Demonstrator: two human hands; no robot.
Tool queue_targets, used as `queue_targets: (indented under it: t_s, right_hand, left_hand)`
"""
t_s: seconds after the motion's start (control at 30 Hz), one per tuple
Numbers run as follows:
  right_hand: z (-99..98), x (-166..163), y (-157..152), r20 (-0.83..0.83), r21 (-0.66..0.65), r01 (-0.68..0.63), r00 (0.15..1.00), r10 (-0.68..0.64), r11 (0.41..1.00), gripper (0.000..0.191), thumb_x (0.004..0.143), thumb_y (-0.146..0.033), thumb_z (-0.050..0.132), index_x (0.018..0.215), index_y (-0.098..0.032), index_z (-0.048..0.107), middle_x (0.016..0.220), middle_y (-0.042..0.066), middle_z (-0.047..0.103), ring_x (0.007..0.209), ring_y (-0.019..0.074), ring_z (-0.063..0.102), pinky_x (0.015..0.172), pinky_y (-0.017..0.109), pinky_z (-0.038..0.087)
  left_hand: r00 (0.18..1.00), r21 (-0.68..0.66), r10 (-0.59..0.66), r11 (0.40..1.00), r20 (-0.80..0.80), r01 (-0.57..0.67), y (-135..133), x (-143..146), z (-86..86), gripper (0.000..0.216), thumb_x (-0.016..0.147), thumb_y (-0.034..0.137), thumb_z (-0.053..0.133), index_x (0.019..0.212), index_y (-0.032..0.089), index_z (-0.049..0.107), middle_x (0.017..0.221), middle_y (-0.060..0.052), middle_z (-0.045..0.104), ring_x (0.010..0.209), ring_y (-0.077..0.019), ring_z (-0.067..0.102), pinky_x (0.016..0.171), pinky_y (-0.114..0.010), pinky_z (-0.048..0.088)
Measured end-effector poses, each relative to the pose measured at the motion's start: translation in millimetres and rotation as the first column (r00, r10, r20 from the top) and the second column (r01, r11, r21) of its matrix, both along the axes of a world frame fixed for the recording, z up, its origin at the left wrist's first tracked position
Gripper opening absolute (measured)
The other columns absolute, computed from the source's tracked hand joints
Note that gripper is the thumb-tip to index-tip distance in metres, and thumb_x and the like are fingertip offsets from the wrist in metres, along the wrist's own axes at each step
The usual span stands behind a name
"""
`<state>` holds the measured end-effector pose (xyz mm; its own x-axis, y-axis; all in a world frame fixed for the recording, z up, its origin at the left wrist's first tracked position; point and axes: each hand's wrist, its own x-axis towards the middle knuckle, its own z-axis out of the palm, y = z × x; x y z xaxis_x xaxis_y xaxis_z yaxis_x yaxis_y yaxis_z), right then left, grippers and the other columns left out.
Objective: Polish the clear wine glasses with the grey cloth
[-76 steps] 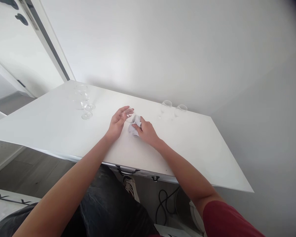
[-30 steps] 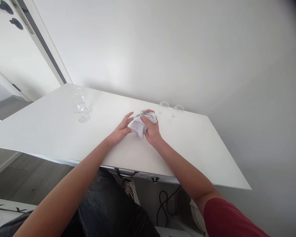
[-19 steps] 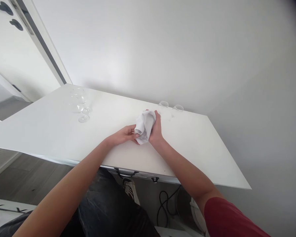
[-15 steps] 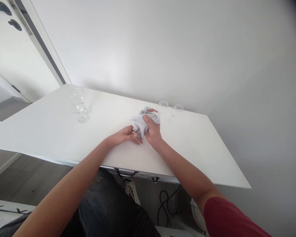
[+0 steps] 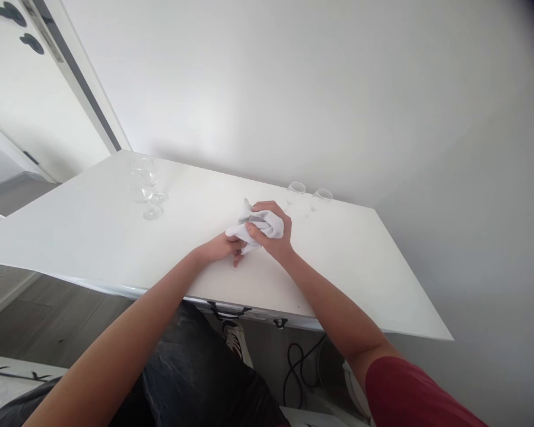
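Both my hands meet over the middle of the white table [image 5: 347, 279]. My right hand [image 5: 273, 240] is closed around a bunched white cloth [image 5: 260, 224]. The cloth is wrapped over a clear glass, which it hides almost entirely. My left hand [image 5: 222, 248] is closed at the cloth's lower left end, its fingers curled on the part of the glass tucked under the cloth.
Clear stemmed glasses [image 5: 146, 185] stand at the table's far left. Two more glasses [image 5: 296, 190] [image 5: 323, 194] stand by the wall behind my right hand. A door frame [image 5: 78, 77] is at the left. A black cable [image 5: 293, 362] and a shoe [image 5: 235, 339] lie under the table.
The cloth went from beside the glass to wrapped over it. My right hand has turned with the cloth, and my left hand has slid down to the glass's lower end.
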<state>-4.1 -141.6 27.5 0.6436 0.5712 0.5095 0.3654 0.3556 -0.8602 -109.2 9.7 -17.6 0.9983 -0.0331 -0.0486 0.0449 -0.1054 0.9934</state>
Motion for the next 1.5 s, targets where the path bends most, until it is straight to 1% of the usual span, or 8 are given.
queue_targets:
  t_s: [0.17,0.33,0.47,0.73,1.0,1.23,1.37,1.5]
  right_hand:
    - [0.3,4,1,-0.133,-0.008,0.101,0.986,-0.101,0.995,0.025,0.09,-0.049,0.071,0.086,-0.025,0.075,0.094,0.004,0.071,0.096,0.024,0.067,0.092,0.039,0.055]
    - [-14.6,9,16,-0.408,0.156,-0.102,0.899,0.159,0.982,0.04,0.08,-0.056,0.081,0.101,-0.024,0.068,0.096,0.001,0.068,0.089,0.0195,0.066,0.079,0.034,0.059]
    - [-16.6,-1,15,-0.332,0.095,-0.184,0.921,0.205,0.978,0.055,0.071,-0.045,0.091,0.117,-0.027,0.065,0.101,0.001,0.068,0.088,0.0181,0.065,0.079,0.034,0.059]
    - [-1.0,6,-2,-0.086,-0.023,0.032,0.996,-0.034,0.999,0.023,0.09,-0.05,0.073,0.091,-0.028,0.077,0.108,0.005,0.072,0.107,0.0255,0.067,0.101,0.041,0.055]
    - [-28.5,4,19,-0.45,0.044,-0.275,0.853,0.265,0.96,0.051,0.075,-0.062,0.083,0.106,-0.024,0.069,0.101,0.006,0.074,0.103,0.0275,0.069,0.084,0.044,0.062]
    - [-10.8,-11,6,-0.101,0.013,0.15,0.984,-0.148,0.989,0.051,0.07,-0.036,0.092,0.115,-0.028,0.07,0.119,0.004,0.069,0.11,0.0223,0.065,0.103,0.038,0.054]
    - [-5.0,0,8,-0.301,0.062,0.01,0.954,0.009,0.998,0.032,0.083,-0.049,0.079,0.105,-0.027,0.071,0.106,0.003,0.071,0.099,0.0227,0.068,0.088,0.038,0.059]
    - [-12.5,3,15,-0.514,0.099,-0.22,0.824,0.239,0.97,0.052,0.081,-0.07,0.071,0.103,-0.022,0.067,0.1,0.007,0.073,0.102,0.0283,0.07,0.077,0.042,0.064]
  left_hand:
    - [0.997,0.025,-0.074,0.997,-0.009,0.074,2,2,-2.1,0.04,0.095,0.051,0.063,0.076,0.017,0.058,0.054,0.0,0.059,0.049,-0.0142,0.06,0.06,-0.03,0.053]
    - [1.0,-0.056,0.008,0.998,-0.014,-0.008,-1,1,-0.5,0.039,0.092,0.05,0.068,0.075,0.016,0.058,0.053,0.001,0.057,0.047,-0.0141,0.059,0.056,-0.03,0.053]
    - [0.995,-0.045,0.09,0.995,-0.029,-0.092,-4,-3,4.9,0.03,0.09,0.04,0.07,0.075,0.016,0.058,0.058,0.0,0.06,0.052,-0.0149,0.061,0.059,-0.031,0.055]
    - [0.998,0.004,-0.059,0.998,0.006,0.059,1,4,-0.7,0.047,0.094,0.06,0.064,0.074,0.017,0.055,0.053,0.0,0.057,0.048,-0.0137,0.059,0.057,-0.03,0.053]
    - [0.996,-0.024,0.081,0.996,0.038,-0.08,0,0,-2.6,0.032,0.093,0.038,0.063,0.069,0.018,0.056,0.056,-0.001,0.057,0.053,-0.0154,0.061,0.059,-0.031,0.057]
    - [0.999,0.044,0.034,0.998,0.039,-0.036,0,3,0.6,0.029,0.091,0.03,0.06,0.066,0.017,0.057,0.058,-0.002,0.06,0.055,-0.0149,0.063,0.06,-0.029,0.058]
    - [1.0,-0.054,0.015,0.998,0.026,-0.013,-3,4,2.6,0.032,0.088,0.042,0.071,0.076,0.015,0.061,0.065,0.0,0.059,0.051,-0.0128,0.061,0.055,-0.029,0.057]
    - [0.998,-0.133,0.064,0.989,0.026,-0.06,-5,1,4.9,0.028,0.086,0.04,0.071,0.078,0.015,0.061,0.067,-0.001,0.06,0.051,-0.0131,0.058,0.053,-0.032,0.056]
